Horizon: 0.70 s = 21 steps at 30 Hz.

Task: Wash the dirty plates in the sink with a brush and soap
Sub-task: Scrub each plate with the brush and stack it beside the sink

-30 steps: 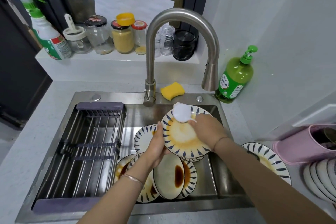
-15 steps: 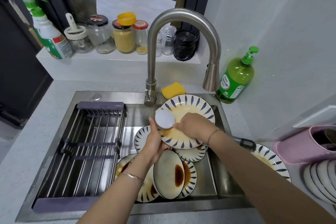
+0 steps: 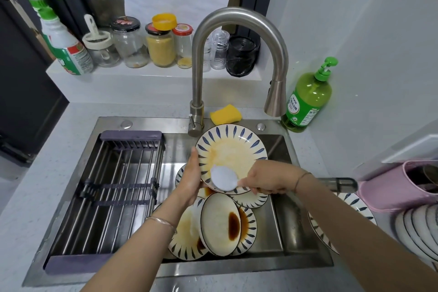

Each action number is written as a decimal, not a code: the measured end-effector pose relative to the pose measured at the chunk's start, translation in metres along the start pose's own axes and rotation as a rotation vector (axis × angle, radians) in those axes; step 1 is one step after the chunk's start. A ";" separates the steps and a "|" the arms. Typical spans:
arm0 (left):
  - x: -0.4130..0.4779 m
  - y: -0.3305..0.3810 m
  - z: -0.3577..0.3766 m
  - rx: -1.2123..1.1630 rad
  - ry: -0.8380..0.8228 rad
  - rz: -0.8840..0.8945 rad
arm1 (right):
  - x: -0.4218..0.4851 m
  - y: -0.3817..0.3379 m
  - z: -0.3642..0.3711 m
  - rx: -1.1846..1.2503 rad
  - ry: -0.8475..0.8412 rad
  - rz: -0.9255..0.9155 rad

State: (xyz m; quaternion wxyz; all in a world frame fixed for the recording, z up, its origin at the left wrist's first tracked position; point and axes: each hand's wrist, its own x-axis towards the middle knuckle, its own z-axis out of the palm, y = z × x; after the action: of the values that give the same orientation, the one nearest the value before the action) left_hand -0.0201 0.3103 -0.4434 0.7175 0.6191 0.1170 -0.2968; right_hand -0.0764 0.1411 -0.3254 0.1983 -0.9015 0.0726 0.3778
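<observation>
One cream blue-dashed plate [image 3: 234, 149], left hand [image 3: 189, 178] gripping | right hand [image 3: 267, 178] clutching white round brush [image 3: 224, 178], swept top-to-bottom | stain remains

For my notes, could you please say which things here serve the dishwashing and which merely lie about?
Job: held plate, brush, dirty plates, soap bottle, sink.
Lying about: yellow sponge, spray bottle, jars, drying rack.

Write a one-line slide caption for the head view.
Left hand tilts a stained blue-leaf-rimmed ceramic plate over the steel sink while the right hand presses a round white brush against it.
</observation>
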 end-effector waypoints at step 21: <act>-0.017 -0.006 0.016 0.225 -0.184 -0.080 | 0.026 0.034 0.002 -0.408 0.564 -0.051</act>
State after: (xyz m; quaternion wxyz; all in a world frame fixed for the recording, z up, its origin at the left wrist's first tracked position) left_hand -0.0408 0.2989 -0.4360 0.6387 0.6608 0.0414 -0.3919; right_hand -0.0695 0.1111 -0.3554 -0.0044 -0.9930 0.0248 0.1156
